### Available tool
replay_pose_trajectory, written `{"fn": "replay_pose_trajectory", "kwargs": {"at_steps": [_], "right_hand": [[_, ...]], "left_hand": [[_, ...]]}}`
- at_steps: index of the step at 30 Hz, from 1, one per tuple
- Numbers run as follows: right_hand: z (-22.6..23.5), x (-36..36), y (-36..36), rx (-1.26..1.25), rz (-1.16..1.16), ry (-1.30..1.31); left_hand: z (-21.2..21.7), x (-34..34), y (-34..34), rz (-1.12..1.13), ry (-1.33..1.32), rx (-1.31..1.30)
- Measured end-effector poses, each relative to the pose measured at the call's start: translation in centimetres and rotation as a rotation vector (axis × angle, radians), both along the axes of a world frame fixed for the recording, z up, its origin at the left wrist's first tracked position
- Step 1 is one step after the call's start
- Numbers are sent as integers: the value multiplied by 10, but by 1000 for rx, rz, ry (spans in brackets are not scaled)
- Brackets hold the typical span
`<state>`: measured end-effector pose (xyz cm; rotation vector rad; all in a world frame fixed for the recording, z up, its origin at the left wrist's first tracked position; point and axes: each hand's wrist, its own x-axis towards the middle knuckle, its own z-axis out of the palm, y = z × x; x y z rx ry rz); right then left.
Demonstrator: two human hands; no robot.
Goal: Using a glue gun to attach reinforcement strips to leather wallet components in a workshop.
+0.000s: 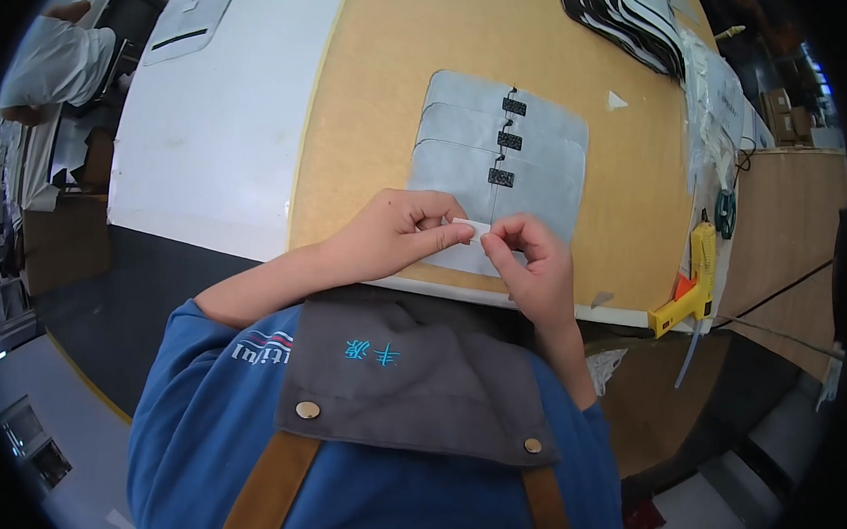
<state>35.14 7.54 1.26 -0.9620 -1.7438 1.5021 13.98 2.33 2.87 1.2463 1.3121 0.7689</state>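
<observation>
A small white tab [477, 228] is pinched between my left hand [392, 233] and my right hand [539, 270]. Both sets of fingertips are closed on it, the left on one end and the right on the other. Beneath my hands lie overlapping light grey panels [545, 169] with rounded corners. Down their middle runs a thin line with several small black patches [509, 142], each with a short dark piece above it. The lower part of the nearest panel is partly hidden by my hands.
A yellow glue gun [697, 281] hangs at the table's right edge, with green-handled scissors [725, 213] behind it. Stacked black-and-white panels [632, 28] lie far right. A white scrap [617, 101] rests on the tan tabletop [364, 120]. Another person [59, 64] is at far left.
</observation>
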Motion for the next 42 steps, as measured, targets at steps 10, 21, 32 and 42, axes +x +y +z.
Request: {"fn": "replay_pose_trajectory", "kwargs": {"at_steps": [10, 21, 32, 42], "right_hand": [[1, -1, 46, -108, -186, -264], [-5, 1, 56, -85, -115, -374], [-6, 3, 54, -14, -123, -397], [-11, 15, 19, 664, -128, -551]], "left_hand": [[-27, -3, 34, 88, 582, 693], [-34, 0, 37, 6, 734, 797], [-35, 2, 37, -52, 858, 782], [-33, 2, 37, -47, 862, 807]]}}
